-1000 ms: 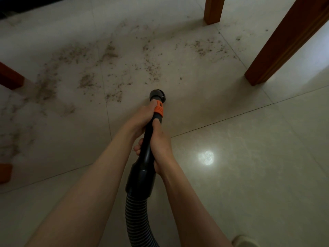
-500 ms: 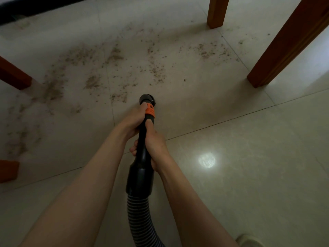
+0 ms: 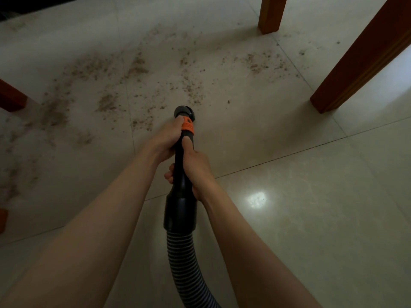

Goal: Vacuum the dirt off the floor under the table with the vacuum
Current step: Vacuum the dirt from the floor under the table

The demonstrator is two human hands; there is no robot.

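While your left hand (image 3: 165, 141) grips the wand (image 3: 181, 170) near its orange band and your right hand (image 3: 196, 172) wraps it lower, the nozzle (image 3: 184, 112) sits at the dirt's (image 3: 106, 103) near edge; vacuuming has barely started, so sweep forward and left between the table legs (image 3: 360, 58).

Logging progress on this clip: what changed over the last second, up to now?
The nozzle swung slightly left, toward the dirt patch on its left, and the view shifted down a little. No dirt has visibly gone yet. The left hand grips the pipe near the orange band, the right hand just behind it, as before. Table legs stayed put.
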